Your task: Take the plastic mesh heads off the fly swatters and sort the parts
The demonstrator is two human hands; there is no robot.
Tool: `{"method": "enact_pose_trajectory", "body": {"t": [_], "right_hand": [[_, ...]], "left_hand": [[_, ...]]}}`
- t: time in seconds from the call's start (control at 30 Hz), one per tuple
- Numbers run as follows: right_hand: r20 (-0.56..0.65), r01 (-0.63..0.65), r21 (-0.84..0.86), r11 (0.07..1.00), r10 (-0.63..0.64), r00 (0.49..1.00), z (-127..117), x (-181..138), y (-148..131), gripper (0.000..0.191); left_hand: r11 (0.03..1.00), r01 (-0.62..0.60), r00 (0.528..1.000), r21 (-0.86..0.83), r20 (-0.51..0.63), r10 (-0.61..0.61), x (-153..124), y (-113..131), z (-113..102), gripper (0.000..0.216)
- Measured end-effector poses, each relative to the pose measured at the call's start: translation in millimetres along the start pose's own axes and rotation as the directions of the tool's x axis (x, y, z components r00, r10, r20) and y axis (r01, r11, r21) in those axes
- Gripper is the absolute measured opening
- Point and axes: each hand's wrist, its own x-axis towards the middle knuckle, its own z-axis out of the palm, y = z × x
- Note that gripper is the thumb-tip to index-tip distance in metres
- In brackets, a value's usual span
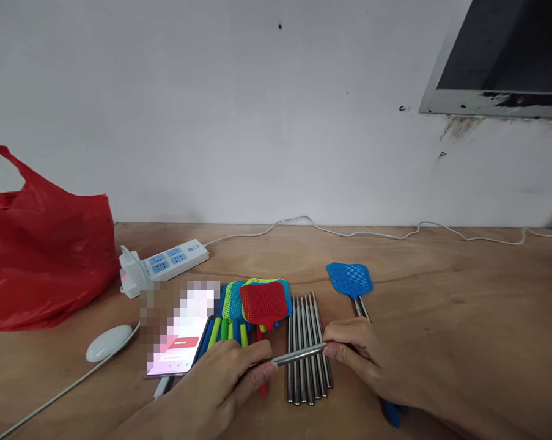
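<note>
That metal rod (pixel 298 355) runs from the left hand (pixel 225 376) to the right hand (pixel 360 349), each pinching it between thumb and fingers, over a row of similar rods (pixel 304 388). Wooden tabletop (pixel 472 305) spreads wide past the right hand; its back edge meets the wall (pixel 257 122).

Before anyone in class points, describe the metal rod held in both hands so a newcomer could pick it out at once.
On the wooden table below the pale wall, find the row of metal rods. Over that row, the left hand and the right hand hold a single rod between them. It alone lies crosswise, while the row beneath points away from the viewer.
</note>
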Motion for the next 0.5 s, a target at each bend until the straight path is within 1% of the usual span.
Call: {"method": "enact_pose_trajectory", "body": {"t": [0.1, 0.17, 0.23, 0.33, 0.5], "right_hand": [[-0.023, 0.015, -0.004, 1.000, -0.015, 1.000, 1, -2, 1, 0.052], [-0.035, -0.003, -0.026, 1.000, 0.002, 0.999, -1, -3, 2, 0.052], [-0.035, -0.016, -0.051, 0.999, 0.014, 0.999, -5, -6, 3, 0.052], [-0.018, 0.000, -0.073, 0.997, -0.001, 1.000, -10, -10, 3, 0.048], [-0.036, 0.023, -0.090, 0.996, -0.027, 0.999, -15, -20, 13, 0.041]], "left_hand": [[0.983, 0.099, 0.994, -0.154, 0.063, -0.091, -2, 2, -6, 0.046], [0.972, 0.144, 0.986, -0.183, 0.104, -0.127, -4, 2, -9, 0.048], [0.969, 0.169, 0.982, -0.181, 0.110, -0.151, -6, 1, -11, 0.046], [0.975, 0.151, 0.988, -0.164, 0.052, -0.144, -10, 0, -11, 0.042], [0.988, 0.109, 0.994, -0.106, 0.010, -0.108, -11, 4, -19, 0.044]]}}
